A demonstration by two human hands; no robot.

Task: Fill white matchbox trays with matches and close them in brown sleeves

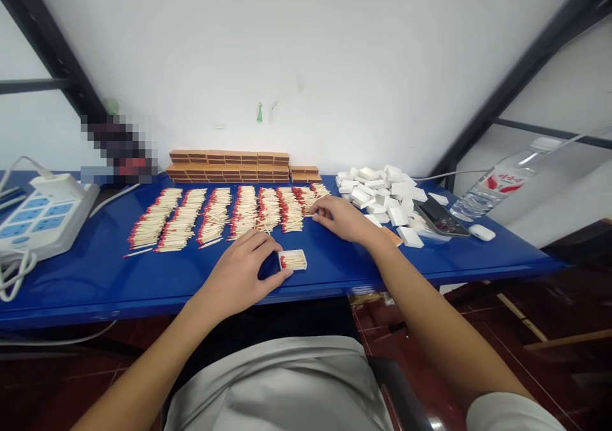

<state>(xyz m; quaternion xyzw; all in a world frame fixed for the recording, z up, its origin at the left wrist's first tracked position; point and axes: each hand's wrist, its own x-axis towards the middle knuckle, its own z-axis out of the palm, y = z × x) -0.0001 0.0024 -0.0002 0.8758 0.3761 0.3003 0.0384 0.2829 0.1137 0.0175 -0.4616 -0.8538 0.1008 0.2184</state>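
My left hand (pixel 241 268) rests on the table with thumb and fingers closed around the left end of a small white matchbox tray (pixel 305 262). Red-tipped matches (pixel 292 260) lie inside that tray, heads to the left. At the right end of the match piles, my right hand (pixel 342 217) has its fingers curled down and closed on matches. What sits between those fingertips is partly hidden. Several slanted piles of matches (pixel 245 208) run side by side across the table, and the rightmost pile (pixel 320 190) lies just beyond my right fingers.
Stacked brown matchbox sleeves (pixel 229 166) stand against the wall. White trays (pixel 382 189) are heaped at right, near a dark phone (pixel 440 215), a white earbud case (pixel 482 232) and a tilted water bottle (pixel 502 179). A power strip (pixel 45 214) with cables occupies the blue table's (pixel 329 268) left end.
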